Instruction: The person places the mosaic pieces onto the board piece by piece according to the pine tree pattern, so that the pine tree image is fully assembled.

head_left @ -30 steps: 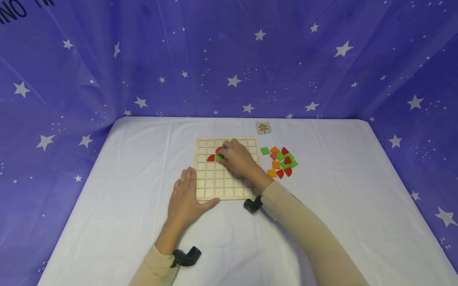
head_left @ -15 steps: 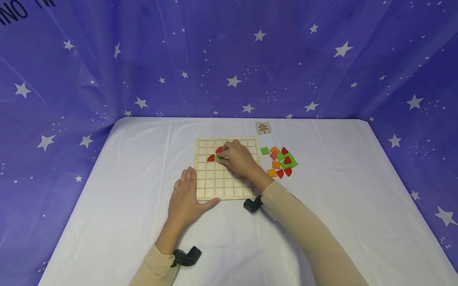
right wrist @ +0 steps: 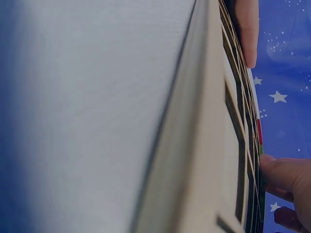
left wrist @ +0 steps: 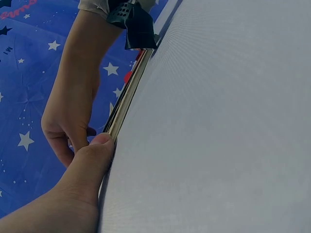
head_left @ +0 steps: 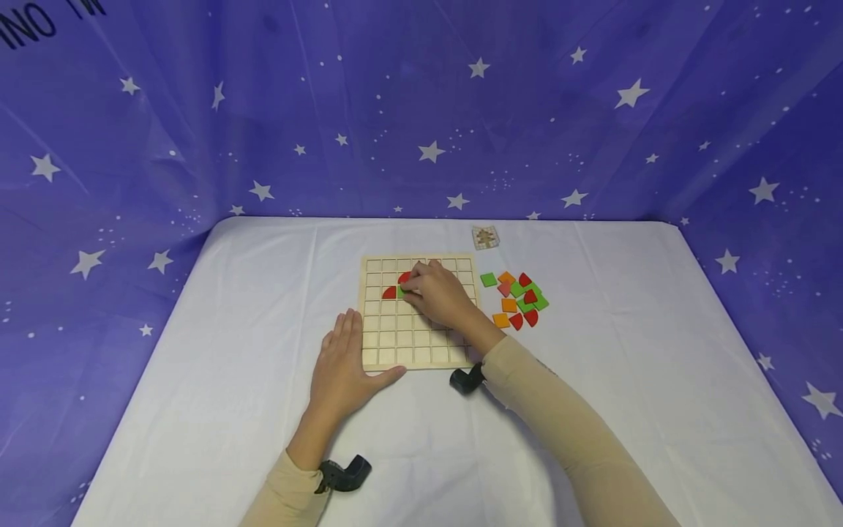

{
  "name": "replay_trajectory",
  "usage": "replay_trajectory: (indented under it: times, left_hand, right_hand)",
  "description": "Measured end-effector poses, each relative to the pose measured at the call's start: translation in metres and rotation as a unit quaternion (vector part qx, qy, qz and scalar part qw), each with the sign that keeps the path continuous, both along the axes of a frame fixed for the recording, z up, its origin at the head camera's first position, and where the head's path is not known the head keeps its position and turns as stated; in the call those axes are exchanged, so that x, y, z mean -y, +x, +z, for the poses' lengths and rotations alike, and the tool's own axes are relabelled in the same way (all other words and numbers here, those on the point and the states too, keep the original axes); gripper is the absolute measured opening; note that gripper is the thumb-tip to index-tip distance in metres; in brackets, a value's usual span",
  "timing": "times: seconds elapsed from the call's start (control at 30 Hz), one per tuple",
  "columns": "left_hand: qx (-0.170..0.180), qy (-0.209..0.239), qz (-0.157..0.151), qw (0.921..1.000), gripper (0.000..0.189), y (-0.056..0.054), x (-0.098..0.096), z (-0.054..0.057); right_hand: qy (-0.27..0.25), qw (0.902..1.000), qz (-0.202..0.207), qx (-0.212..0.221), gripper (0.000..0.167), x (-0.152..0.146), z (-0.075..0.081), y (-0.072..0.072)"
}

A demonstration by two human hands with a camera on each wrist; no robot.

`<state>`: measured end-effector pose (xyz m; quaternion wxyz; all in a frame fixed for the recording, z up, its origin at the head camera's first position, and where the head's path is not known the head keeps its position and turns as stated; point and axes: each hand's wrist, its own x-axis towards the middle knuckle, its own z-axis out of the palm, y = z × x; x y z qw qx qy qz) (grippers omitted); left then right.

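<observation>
A wooden grid board [head_left: 395,340] lies on the table. On it are two red quarter-round tiles, one [head_left: 390,293] left of a green tile [head_left: 402,291] and one [head_left: 405,278] above it. My right hand [head_left: 440,293] is over the board, its thumb and fingertips pinching at the green tile, which they partly cover. In the right wrist view the thumb [right wrist: 282,171] meets a green edge on the board. My left hand [head_left: 339,366] rests flat at the board's lower left corner, fingers straight along the left edge, thumb [left wrist: 95,150] at the front edge.
Right of the board lies a loose pile of tiles: green squares [head_left: 488,279], orange squares [head_left: 509,305] and red quarter-rounds [head_left: 530,318]. A small pattern card [head_left: 486,237] lies behind the board. A starry blue cloth [head_left: 431,110] hangs beyond the white table [head_left: 626,329].
My right fingertips shift very slightly at the green tile and cover a little more of it. The left hand and the board stay in place.
</observation>
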<state>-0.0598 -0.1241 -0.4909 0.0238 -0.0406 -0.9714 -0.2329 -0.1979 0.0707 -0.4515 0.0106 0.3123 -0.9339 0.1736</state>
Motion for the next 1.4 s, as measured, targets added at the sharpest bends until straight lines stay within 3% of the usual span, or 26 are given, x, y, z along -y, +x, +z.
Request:
replay_trajectory:
  times: [0.4,0.77,0.97,1.4]
  left_hand:
    - [-0.003,-0.005,0.002,1.0000,0.128,0.000,-0.001,-0.002]
    - [0.000,-0.004,0.004,1.0000,0.128,-0.001,-0.002,-0.004]
    - [-0.004,-0.004,0.004,1.0000,0.128,-0.001,-0.001,-0.004]
    - [0.009,-0.004,0.004,0.9999,0.128,-0.001,-0.001,-0.003]
  right_hand:
    - [-0.001,0.9997,-0.009,0.024,0.034,-0.019,0.008,0.006]
    - [-0.020,0.9974,-0.059,0.036,0.041,-0.095,0.015,0.019]
    - [-0.002,0.9944,-0.091,0.054,0.046,-0.137,0.016,0.028]
    - [0.014,0.9920,-0.106,0.067,0.030,-0.174,0.007,0.038]
